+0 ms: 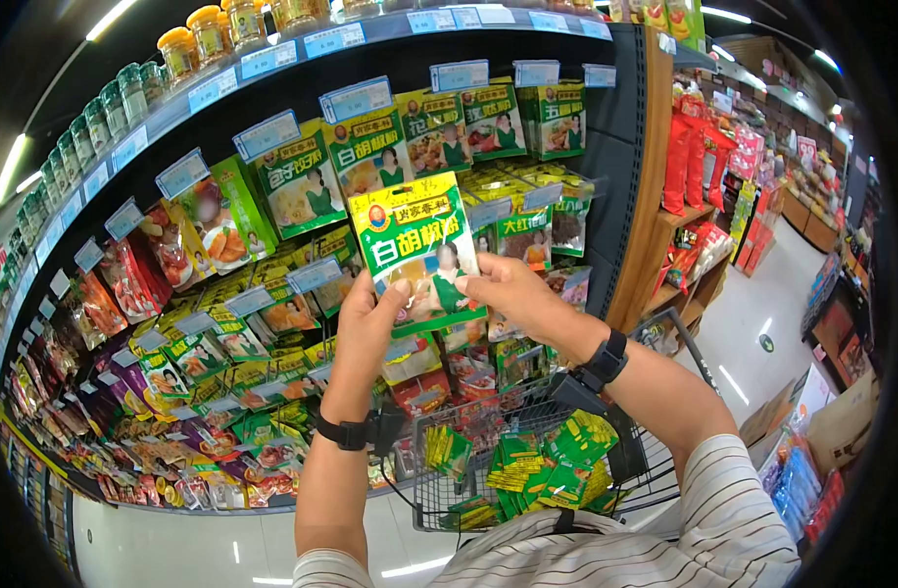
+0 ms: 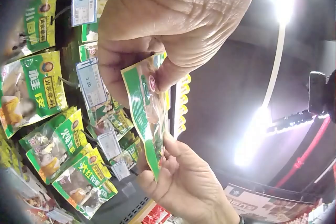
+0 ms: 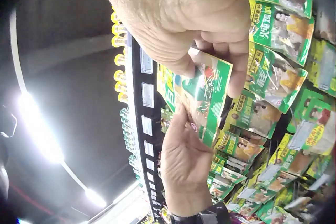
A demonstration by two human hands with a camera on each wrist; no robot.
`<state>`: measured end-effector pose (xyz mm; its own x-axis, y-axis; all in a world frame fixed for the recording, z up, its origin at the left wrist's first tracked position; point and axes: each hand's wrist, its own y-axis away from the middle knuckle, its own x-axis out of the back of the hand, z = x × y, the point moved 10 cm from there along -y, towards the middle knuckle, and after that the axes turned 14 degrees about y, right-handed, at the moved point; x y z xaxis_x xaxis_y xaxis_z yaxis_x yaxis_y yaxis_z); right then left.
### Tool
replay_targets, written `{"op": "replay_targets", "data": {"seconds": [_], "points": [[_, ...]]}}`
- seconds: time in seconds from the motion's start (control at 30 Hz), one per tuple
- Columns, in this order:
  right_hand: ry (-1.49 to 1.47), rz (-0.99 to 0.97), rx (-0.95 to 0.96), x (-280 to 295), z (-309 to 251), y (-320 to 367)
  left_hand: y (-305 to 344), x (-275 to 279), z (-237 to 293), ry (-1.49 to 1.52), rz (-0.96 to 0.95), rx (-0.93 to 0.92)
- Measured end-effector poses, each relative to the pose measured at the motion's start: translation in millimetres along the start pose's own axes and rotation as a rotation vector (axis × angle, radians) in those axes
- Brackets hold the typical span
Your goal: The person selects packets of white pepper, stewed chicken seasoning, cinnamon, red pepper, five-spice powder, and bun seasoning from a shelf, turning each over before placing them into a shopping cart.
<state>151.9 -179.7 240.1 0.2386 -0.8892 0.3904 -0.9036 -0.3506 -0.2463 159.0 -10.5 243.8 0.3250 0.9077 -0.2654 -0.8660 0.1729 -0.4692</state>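
Both hands hold up one green and yellow spice packet, upright and facing me, in front of the hanging packets. My left hand pinches its lower left side, thumb on the front and fingers behind. At the lower right side, my right hand pinches it the same way. The left wrist view shows the packet edge-on between the left hand and the right hand. In the right wrist view its green lower edge shows between thumbs and fingers.
Hooks of spice packets with price tags fill the rack, under a shelf of jars. Below my arms stands a wire shopping cart holding several green and yellow packets. A wooden post ends the rack; the aisle floor lies beyond.
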Motion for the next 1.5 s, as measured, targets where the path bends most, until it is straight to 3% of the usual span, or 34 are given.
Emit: {"op": "replay_targets", "data": {"seconds": [0.1, 0.2, 0.33, 0.47, 0.67, 0.87, 1.33, 1.5], "points": [[0.067, 0.006, -0.155, 5.6, -15.2, 1.7, -9.6, 1.2, 16.5, 0.021, 0.006, -0.010], [-0.015, 0.009, -0.015, 13.6, -2.7, -25.3, -33.3, 21.5, 22.5, -0.054, 0.011, -0.067], [0.045, 0.076, -0.039, 36.2, -3.7, -38.0, -68.9, 38.7, 30.9, -0.092, -0.033, -0.127], [0.180, 0.204, 0.241, 70.1, -32.1, -67.1, -84.1, 44.3, 39.0, -0.077, -0.003, -0.123], [0.135, 0.209, 0.355, 78.9, -106.6, -105.2, -101.2, 57.8, 36.8, -0.148, 0.046, -0.121], [0.007, 0.202, 0.327, 75.5, -128.8, -157.5, -112.3, 54.9, 44.2, -0.258, 0.012, -0.165], [-0.113, 0.205, 0.377, 81.6, -165.6, -154.3, -134.0, 51.9, 41.7, -0.193, 0.032, -0.182], [-0.075, 0.205, 0.412, 81.0, -167.9, -151.8, -127.3, 41.2, 47.9, -0.255, 0.021, -0.289]]}}
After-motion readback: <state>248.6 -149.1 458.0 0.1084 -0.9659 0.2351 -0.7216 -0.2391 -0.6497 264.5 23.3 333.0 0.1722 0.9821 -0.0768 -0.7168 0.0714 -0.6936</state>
